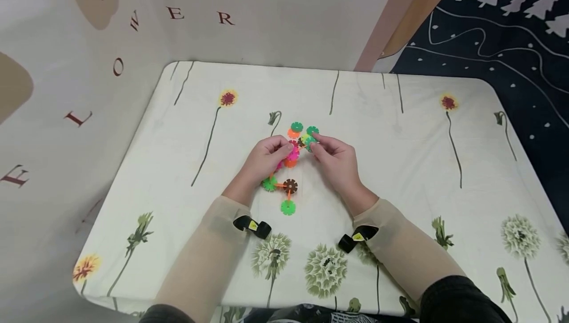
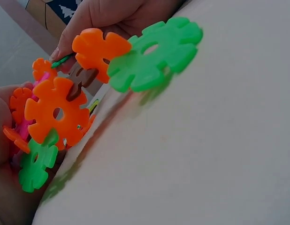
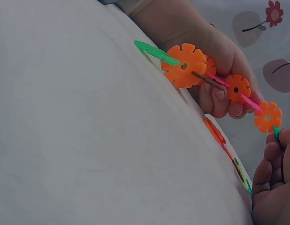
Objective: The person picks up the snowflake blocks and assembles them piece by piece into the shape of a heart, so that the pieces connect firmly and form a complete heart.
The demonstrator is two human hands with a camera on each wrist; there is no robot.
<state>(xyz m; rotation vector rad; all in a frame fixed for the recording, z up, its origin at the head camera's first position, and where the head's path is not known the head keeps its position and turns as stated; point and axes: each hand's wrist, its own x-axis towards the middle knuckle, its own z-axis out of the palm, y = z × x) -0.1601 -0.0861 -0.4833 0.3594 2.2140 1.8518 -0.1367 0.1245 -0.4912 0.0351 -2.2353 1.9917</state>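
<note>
While left grip (image 1: 265, 159) pinches the disc chain (image 3: 241, 83) partway, right grip (image 1: 340, 161) pinches its end.

The chain (image 1: 290, 186) is positioned above the tabletop (image 1: 391, 165), running from the right hand (image 1: 338, 157) across to the left hand (image 1: 266, 157), with its free end extending toward the person. Further discs (image 1: 297, 126) lie on the tabletop behind the chain. A partition (image 1: 289, 36) stands behind and left of the tabletop.

Beige sleeves (image 1: 200, 259), yellow-marked black wristbands (image 1: 252, 226), black cuffs (image 1: 462, 301)
</note>
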